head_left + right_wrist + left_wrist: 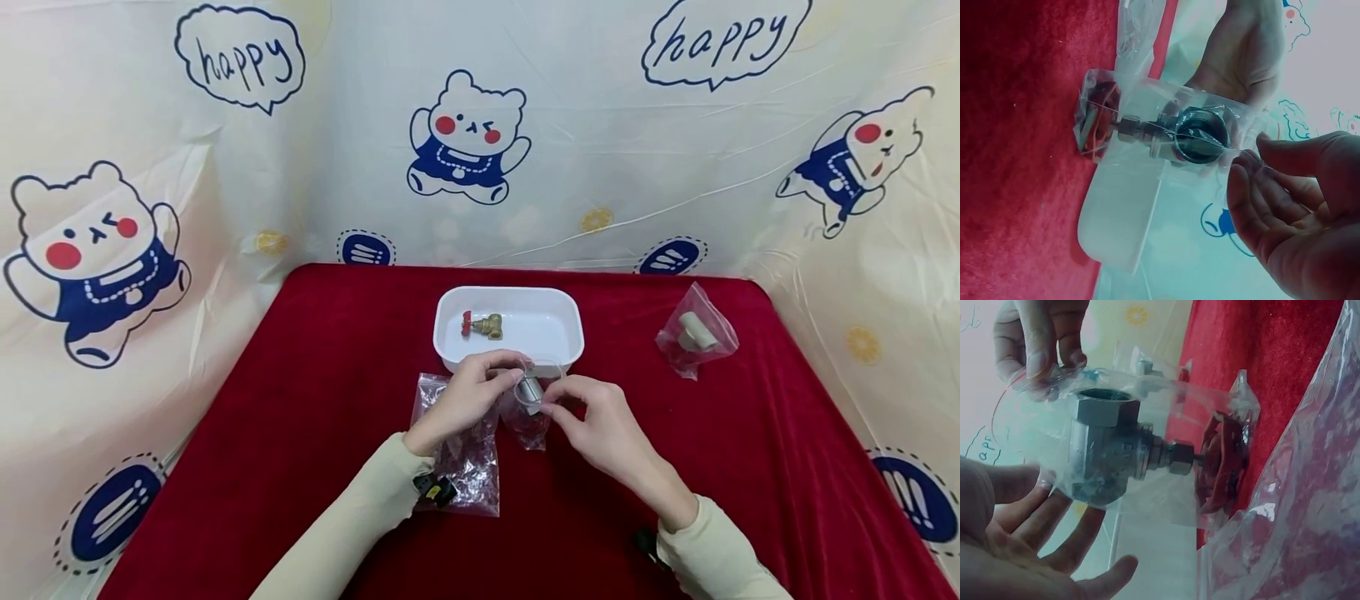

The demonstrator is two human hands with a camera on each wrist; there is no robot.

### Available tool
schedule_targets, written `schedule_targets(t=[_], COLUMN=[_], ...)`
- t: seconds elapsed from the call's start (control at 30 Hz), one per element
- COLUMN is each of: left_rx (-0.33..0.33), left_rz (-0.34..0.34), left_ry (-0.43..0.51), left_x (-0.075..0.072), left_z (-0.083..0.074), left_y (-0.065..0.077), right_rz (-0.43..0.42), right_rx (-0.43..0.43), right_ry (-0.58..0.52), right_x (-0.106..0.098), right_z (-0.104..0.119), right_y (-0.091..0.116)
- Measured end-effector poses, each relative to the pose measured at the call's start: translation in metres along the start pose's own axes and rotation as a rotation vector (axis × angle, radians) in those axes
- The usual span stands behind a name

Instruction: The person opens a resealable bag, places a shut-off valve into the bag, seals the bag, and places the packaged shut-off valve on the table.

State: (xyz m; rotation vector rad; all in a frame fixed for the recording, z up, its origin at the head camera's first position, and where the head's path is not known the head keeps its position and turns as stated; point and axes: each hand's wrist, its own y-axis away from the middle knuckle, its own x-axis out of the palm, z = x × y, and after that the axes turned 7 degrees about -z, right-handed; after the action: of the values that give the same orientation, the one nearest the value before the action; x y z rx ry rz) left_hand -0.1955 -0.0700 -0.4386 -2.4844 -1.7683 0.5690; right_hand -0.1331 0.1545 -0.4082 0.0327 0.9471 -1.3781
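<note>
My left hand [468, 393] and right hand [602, 421] pinch a clear plastic bag [528, 433] around a silver metal valve [1107, 440]. A white rectangular tub [542, 327] stands beyond.

Counted one brass valve [487, 326] and one silver valve [532, 389], with two red handwheels [1225, 459]. Logged three clear plastic bags [476, 471], one white tray [540, 327], one pale pipe fitting [699, 332].
</note>
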Motion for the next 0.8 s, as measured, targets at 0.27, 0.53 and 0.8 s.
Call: schedule_targets(t=[0.27, 0.53, 0.8], left_rx=[-0.015, -0.013, -0.044], left_rz=[-0.151, -0.167, -0.132], left_ry=[-0.03, -0.037, -0.078], left_x=[0.003, 0.001, 0.004], left_z=[0.001, -0.003, -0.019], left_y=[-0.005, 0.0, 0.019], right_rz=[-0.091, -0.122, -0.118], right_rx=[-0.051, -0.066, 0.007], right_ry=[-0.003, -0.021, -0.003], right_x=[-0.002, -0.01, -0.026], right_z=[-0.007, -0.014, -0.023], right_y=[0.001, 0.004, 0.008])
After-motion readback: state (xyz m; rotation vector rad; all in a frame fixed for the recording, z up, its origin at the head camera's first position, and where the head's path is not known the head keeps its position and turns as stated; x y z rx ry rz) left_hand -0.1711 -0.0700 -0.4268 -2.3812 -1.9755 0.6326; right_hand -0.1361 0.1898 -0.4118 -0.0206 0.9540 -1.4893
